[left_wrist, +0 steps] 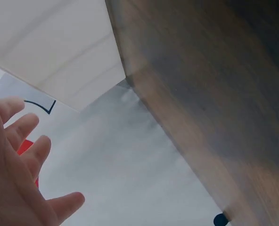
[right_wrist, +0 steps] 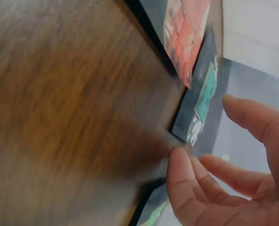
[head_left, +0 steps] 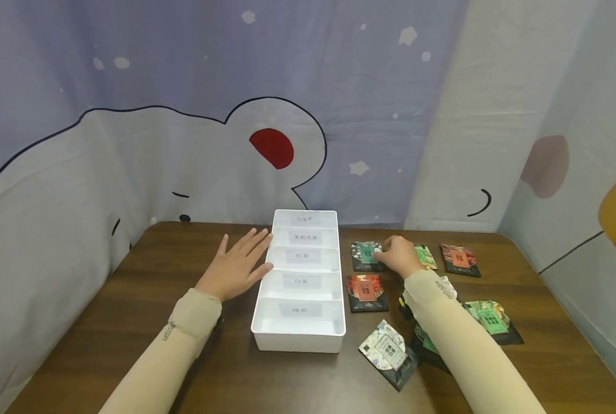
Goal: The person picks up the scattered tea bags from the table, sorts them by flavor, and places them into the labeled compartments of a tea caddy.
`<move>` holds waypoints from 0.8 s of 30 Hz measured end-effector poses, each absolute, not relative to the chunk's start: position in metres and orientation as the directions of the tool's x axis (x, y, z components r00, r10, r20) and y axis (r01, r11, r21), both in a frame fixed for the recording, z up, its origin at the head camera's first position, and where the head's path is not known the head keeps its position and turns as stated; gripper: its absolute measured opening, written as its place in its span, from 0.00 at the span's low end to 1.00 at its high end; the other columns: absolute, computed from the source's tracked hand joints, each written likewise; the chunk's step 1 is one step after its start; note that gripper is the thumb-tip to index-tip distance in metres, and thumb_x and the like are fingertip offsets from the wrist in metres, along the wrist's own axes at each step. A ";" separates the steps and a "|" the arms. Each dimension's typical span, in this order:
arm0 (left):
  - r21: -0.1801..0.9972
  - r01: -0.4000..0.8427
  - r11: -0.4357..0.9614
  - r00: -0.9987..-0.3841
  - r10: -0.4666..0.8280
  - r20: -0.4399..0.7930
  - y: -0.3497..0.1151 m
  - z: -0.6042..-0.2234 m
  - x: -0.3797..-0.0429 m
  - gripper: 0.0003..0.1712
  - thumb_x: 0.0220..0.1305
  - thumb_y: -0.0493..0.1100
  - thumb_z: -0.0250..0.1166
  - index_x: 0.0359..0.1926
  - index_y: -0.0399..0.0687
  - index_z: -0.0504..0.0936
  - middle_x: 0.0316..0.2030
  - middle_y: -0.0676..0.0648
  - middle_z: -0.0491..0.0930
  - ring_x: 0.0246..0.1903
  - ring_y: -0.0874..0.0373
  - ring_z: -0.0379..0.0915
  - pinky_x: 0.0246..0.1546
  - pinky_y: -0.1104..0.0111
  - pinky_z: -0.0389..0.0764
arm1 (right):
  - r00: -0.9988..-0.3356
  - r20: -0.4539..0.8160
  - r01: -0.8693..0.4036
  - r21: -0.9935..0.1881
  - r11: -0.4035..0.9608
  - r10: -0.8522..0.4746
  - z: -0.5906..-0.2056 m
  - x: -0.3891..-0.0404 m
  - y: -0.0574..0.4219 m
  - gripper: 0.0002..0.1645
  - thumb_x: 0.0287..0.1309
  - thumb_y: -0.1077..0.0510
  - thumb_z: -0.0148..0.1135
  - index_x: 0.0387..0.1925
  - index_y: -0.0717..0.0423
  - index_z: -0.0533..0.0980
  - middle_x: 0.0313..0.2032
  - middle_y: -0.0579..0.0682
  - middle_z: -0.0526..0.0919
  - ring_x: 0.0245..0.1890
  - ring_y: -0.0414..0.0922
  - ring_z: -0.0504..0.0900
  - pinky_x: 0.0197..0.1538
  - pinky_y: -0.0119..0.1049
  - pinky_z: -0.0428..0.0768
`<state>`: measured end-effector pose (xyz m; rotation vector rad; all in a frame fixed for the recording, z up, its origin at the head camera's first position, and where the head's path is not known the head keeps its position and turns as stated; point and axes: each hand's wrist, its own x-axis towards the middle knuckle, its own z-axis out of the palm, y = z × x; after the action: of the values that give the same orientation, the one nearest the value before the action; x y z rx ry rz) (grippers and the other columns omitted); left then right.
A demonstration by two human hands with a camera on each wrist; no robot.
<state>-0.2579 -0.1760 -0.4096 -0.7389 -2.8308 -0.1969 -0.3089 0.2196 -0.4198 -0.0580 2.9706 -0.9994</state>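
Observation:
A long white box [head_left: 299, 342] with several labelled compartments stands on the wooden table. My left hand [head_left: 238, 265] is at its left side, fingers spread and fingertips right at the rim. The left wrist view shows that hand [left_wrist: 14, 172] holding nothing. Right of the box lies a flat dark tea packet [head_left: 366, 265] with a green label. Over its right edge is my right hand [head_left: 403, 257]. In the right wrist view, thumb and fingers stand apart around the near end of that packet [right_wrist: 201, 103]. A red-labelled tea packet [head_left: 366, 292] lies just in front of it.
More tea packets lie on the right: a white-labelled one [head_left: 389, 351] at the front, a red one [head_left: 460, 260] at the back and a green one [head_left: 492, 319] beyond my right forearm, which hides others partly. A printed curtain [head_left: 210, 167] hangs behind the table.

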 end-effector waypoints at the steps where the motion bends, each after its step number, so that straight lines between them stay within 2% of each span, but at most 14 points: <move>1: 0.078 0.496 0.865 -0.853 0.468 0.232 -0.176 -0.410 -0.257 0.42 0.76 0.66 0.47 0.81 0.52 0.53 0.79 0.49 0.52 0.79 0.49 0.43 0.73 0.34 0.39 | -0.999 0.008 -0.031 -0.598 0.801 -0.033 -0.421 -0.310 0.219 0.20 0.62 0.55 0.69 0.35 0.71 0.76 0.29 0.61 0.77 0.30 0.54 0.77 0.38 0.48 0.79; 3: 0.089 0.498 0.863 -0.854 0.470 0.225 -0.175 -0.410 -0.256 0.42 0.75 0.66 0.48 0.81 0.52 0.53 0.79 0.49 0.52 0.79 0.49 0.43 0.73 0.34 0.39 | -0.999 0.020 -0.033 -0.583 0.812 -0.027 -0.423 -0.312 0.217 0.23 0.60 0.54 0.71 0.21 0.62 0.69 0.19 0.51 0.67 0.21 0.46 0.66 0.29 0.40 0.71; 5: 0.095 0.500 0.861 -0.854 0.472 0.217 -0.175 -0.412 -0.255 0.42 0.75 0.66 0.48 0.81 0.51 0.53 0.79 0.49 0.52 0.79 0.49 0.43 0.73 0.34 0.39 | -1.000 0.011 -0.024 -0.579 0.815 -0.022 -0.425 -0.313 0.216 0.30 0.59 0.53 0.72 0.15 0.54 0.60 0.16 0.45 0.56 0.18 0.42 0.55 0.25 0.37 0.60; 7: 0.102 0.499 0.860 -0.857 0.473 0.204 -0.176 -0.414 -0.254 0.42 0.75 0.66 0.48 0.81 0.52 0.53 0.79 0.49 0.51 0.79 0.50 0.43 0.73 0.35 0.39 | -1.000 0.013 -0.016 -0.568 0.823 -0.011 -0.425 -0.314 0.214 0.30 0.57 0.51 0.73 0.14 0.53 0.61 0.16 0.44 0.57 0.19 0.41 0.56 0.25 0.36 0.60; 10: 0.114 0.500 0.858 -0.859 0.476 0.188 -0.176 -0.416 -0.254 0.43 0.76 0.66 0.46 0.81 0.52 0.51 0.80 0.50 0.50 0.79 0.51 0.42 0.74 0.37 0.37 | -1.000 0.011 -0.002 -0.550 0.835 0.005 -0.424 -0.315 0.212 0.27 0.56 0.49 0.74 0.16 0.58 0.70 0.18 0.47 0.65 0.22 0.44 0.61 0.27 0.38 0.65; 12: 0.124 0.504 0.855 -0.858 0.478 0.187 -0.176 -0.417 -0.254 0.43 0.76 0.66 0.46 0.81 0.52 0.50 0.80 0.50 0.49 0.79 0.52 0.42 0.75 0.38 0.37 | -1.000 0.013 0.007 -0.539 0.842 0.016 -0.424 -0.315 0.212 0.25 0.55 0.49 0.75 0.17 0.59 0.72 0.20 0.48 0.68 0.24 0.45 0.63 0.29 0.38 0.67; 13: 0.126 0.507 0.853 -0.856 0.481 0.190 -0.176 -0.418 -0.254 0.43 0.76 0.66 0.46 0.81 0.52 0.51 0.80 0.50 0.50 0.79 0.51 0.43 0.75 0.39 0.37 | -1.000 0.012 0.010 -0.535 0.845 0.020 -0.425 -0.316 0.212 0.26 0.55 0.49 0.75 0.16 0.58 0.71 0.19 0.47 0.67 0.24 0.45 0.63 0.29 0.38 0.66; 18: 0.122 0.511 0.851 -0.854 0.487 0.186 -0.176 -0.420 -0.254 0.43 0.76 0.65 0.46 0.81 0.49 0.51 0.79 0.49 0.50 0.78 0.51 0.45 0.76 0.42 0.41 | -1.000 -0.024 0.029 -0.567 0.823 0.019 -0.426 -0.318 0.213 0.36 0.56 0.52 0.74 0.07 0.50 0.58 0.12 0.41 0.53 0.16 0.39 0.52 0.23 0.34 0.57; 21: 0.120 0.511 0.851 -0.854 0.487 0.183 -0.176 -0.421 -0.253 0.42 0.77 0.64 0.46 0.81 0.48 0.51 0.79 0.49 0.50 0.78 0.51 0.45 0.76 0.44 0.43 | -0.999 -0.052 0.043 -0.593 0.804 0.015 -0.427 -0.319 0.212 0.38 0.57 0.53 0.73 0.05 0.48 0.57 0.10 0.40 0.53 0.14 0.37 0.50 0.22 0.33 0.58; 24: 0.123 0.518 0.847 -0.849 0.491 0.192 -0.176 -0.421 -0.252 0.42 0.77 0.63 0.46 0.81 0.46 0.51 0.79 0.47 0.51 0.78 0.50 0.47 0.76 0.44 0.44 | -0.998 -0.064 0.058 -0.604 0.795 0.024 -0.427 -0.319 0.212 0.36 0.56 0.54 0.73 0.05 0.48 0.58 0.09 0.41 0.55 0.15 0.38 0.53 0.25 0.35 0.61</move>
<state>-0.2518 -0.1762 -0.4211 -0.7891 -2.8701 -0.2551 -0.3194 0.2124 -0.4270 0.0673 2.9260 -0.9875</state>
